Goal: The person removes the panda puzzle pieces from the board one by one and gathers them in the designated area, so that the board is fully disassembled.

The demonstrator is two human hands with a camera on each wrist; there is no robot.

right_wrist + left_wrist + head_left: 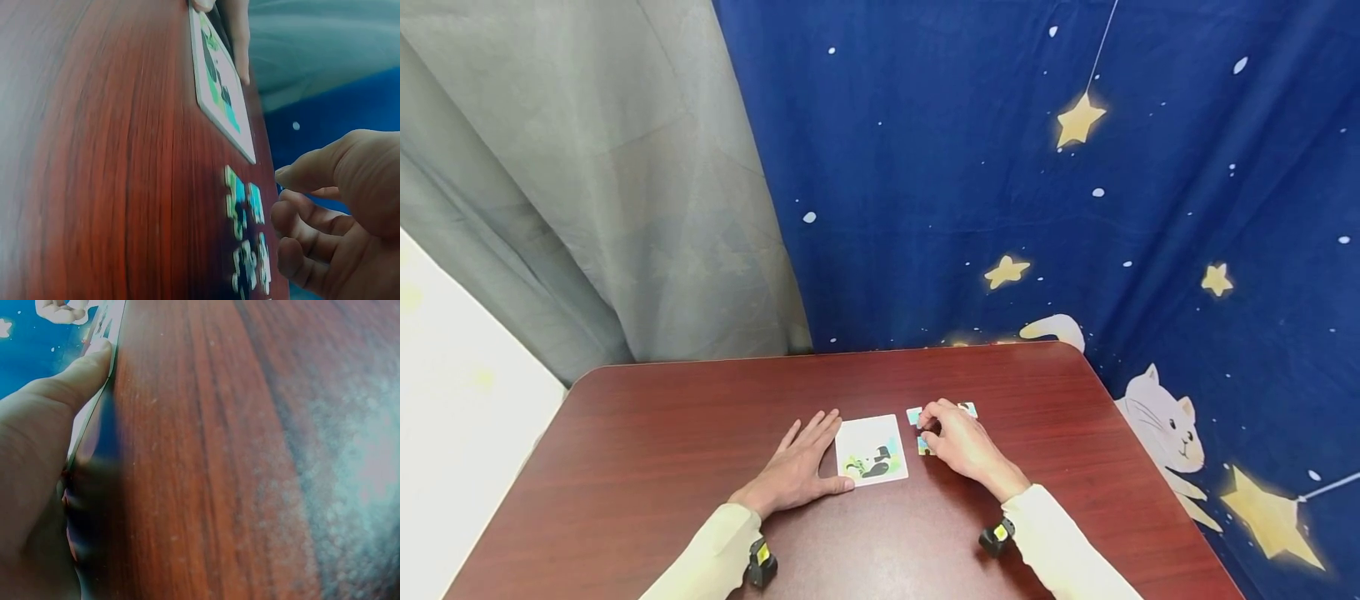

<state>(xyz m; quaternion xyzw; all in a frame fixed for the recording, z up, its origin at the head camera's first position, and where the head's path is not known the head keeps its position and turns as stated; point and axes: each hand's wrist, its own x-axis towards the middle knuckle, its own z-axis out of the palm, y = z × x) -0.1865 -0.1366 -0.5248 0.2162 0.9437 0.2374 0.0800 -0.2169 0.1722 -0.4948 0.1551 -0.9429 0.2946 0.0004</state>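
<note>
My left hand [797, 471], spread, seemingly steadies the panda board [865, 437]; my right hand [964, 440], loosely curled, apparently empty, overhangs jigsaw pieces [913, 416] nearer the desk's [685, 433] right edge.

Glossy wood grain on the table [662, 450], matt cloth curtains [925, 167] — the puzzle board [867, 432] looks smooth.

Behind the table [647, 450], a grey curtain [677, 183] hangs past the far-left corner. A starry blue curtain [925, 192] hangs past the far-right.
</note>
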